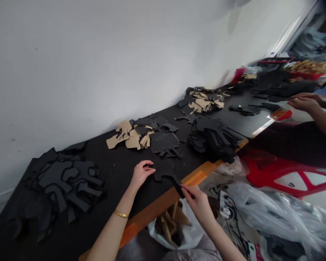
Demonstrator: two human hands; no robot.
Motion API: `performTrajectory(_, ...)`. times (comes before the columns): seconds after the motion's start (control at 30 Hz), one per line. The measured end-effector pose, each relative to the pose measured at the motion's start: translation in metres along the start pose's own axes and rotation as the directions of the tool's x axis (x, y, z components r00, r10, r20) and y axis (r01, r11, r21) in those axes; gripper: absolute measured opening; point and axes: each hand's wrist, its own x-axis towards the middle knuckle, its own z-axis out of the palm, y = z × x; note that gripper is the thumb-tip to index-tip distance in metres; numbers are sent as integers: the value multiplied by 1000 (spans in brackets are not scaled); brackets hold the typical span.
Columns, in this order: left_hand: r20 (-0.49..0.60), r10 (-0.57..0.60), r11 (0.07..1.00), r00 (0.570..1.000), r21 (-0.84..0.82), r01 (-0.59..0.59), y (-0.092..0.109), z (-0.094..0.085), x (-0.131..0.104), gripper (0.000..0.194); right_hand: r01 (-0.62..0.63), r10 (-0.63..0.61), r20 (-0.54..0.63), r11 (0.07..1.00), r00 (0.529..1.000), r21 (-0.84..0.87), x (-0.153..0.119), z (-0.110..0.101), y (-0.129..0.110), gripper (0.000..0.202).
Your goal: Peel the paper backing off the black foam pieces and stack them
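A flat black cut-out piece (165,171), perhaps foam sheet, with a broad body and a narrow arm, lies low over the black table near its front edge. My left hand (143,174), with a gold bracelet at the wrist, pinches the broad left end. Thumb and fingers of my right hand (197,199) grip the tip of the narrow arm, just past the table's wooden edge. Nearest beyond are loose black pieces (164,141) with tan backing pieces (133,139). To their right is a stack of similar black cut-outs (212,134).
A heap of black cut-outs (67,181) covers the table's left side. More tan and black scraps (203,99) lie against the wall. Below the edge are a white bag (190,232) of brown scraps, a power strip (225,204) and clear plastic (274,214). Another person's hands (305,101) work at right.
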Motion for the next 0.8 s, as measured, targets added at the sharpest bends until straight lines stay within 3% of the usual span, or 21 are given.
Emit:
performTrajectory(0.2, 3, 4, 999, 1000, 40, -5, -1, 0, 0, 31, 1, 3, 74, 999, 997, -52, 3, 0, -1, 33)
performTrajectory(0.37, 6, 4, 999, 1000, 40, -4, 2, 0, -1, 32, -31, 84, 227, 974, 970, -226, 14, -17, -15, 39)
performTrajectory(0.5, -6, -5, 1000, 1000, 26, 5, 5, 1, -2, 32, -53, 77, 355, 996, 932, -78, 19, -37, -18, 46)
performTrajectory(0.67, -10, -4, 1000, 1000, 20, 4, 4, 0, -1, 34, -132, 121, 182, 990, 976, 52, 10, -44, -1, 44)
performTrajectory(0.8, -11, -3, 1000, 1000, 22, 4, 2, -1, 1, 34, -63, 61, 47, 997, 997, 47, 3, -38, 5, 33)
